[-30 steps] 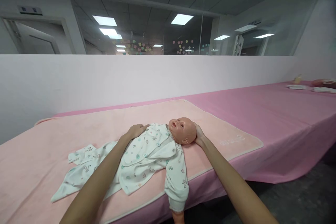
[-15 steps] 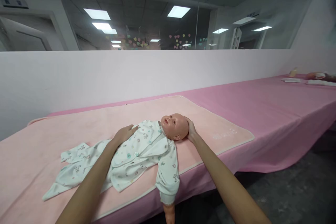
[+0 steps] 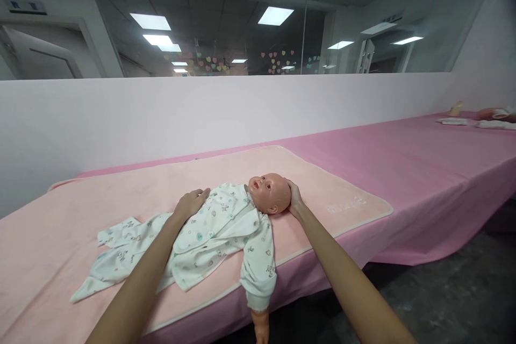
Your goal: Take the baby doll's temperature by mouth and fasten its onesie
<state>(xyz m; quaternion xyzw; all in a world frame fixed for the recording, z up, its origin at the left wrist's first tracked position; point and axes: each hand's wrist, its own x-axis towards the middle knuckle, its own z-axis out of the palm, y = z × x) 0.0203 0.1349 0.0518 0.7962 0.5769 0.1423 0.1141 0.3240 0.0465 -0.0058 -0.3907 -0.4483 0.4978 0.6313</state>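
Note:
A baby doll [image 3: 270,193] lies on its back, head to the right, on a peach-coloured pad. It wears a white printed baby outfit [image 3: 217,231] with teal buttons; the near sleeve hangs over the pad's edge, its small hand past the cuff. My right hand [image 3: 295,197] cups the crown of the doll's head, with most fingers hidden behind and under it. My left hand [image 3: 192,204] rests on the far side of the doll's belly, fingers slightly bent and lying on the cloth. The flat legs of the outfit stretch to the left.
The pad [image 3: 346,188] lies on a long table under a pink cloth [image 3: 403,161]. A white wall [image 3: 201,113] with a window above runs along the back. At the far right are a yellowish bottle [image 3: 456,108], folded white cloths [image 3: 453,121] and part of another doll [image 3: 487,113].
The fingers of my left hand have drawn back a little and bent on the doll's belly. My right hand stays at the head. The view has shifted slightly.

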